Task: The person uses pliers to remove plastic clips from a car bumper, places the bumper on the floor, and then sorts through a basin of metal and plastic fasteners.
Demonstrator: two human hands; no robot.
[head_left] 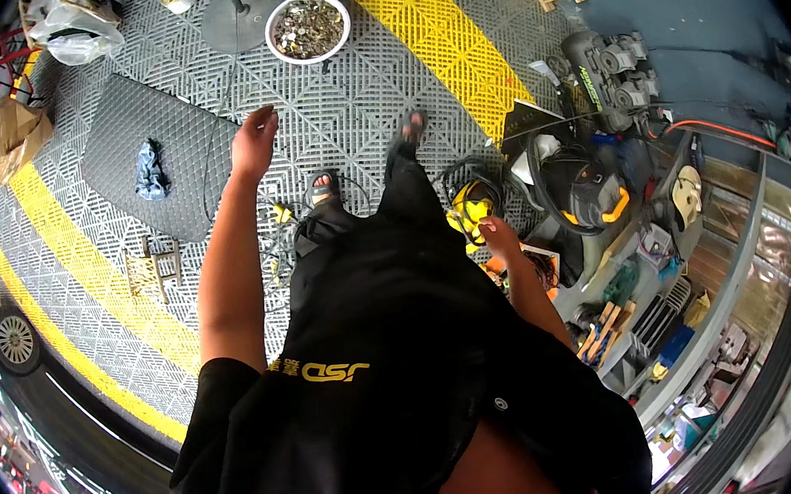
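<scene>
My left hand (255, 146) hangs out over the grey grid floor, its fingers loosely bent and apart, with nothing seen in it. Lower on the right, my right hand (501, 238) hangs beside my body, fingers loosely curled, and no held thing shows. In the picture it lies next to a yellow and black object (474, 208) on the floor; they do not seem to touch. Ahead of my feet, one set forward, stands a white basin (275, 49) filled with small mixed bits. A crumpled blue cloth (150, 170) lies on a black mat (104, 133).
A small stool (153, 270) stands left. Beyond the mat sits a cardboard box (7, 141). Cables (208, 185) trail across the floor. On the right are a black vacuum-like machine (582, 189), a compressor-like machine (614, 79) and cluttered shelves (682, 313). A dark car (76, 416) is at lower left.
</scene>
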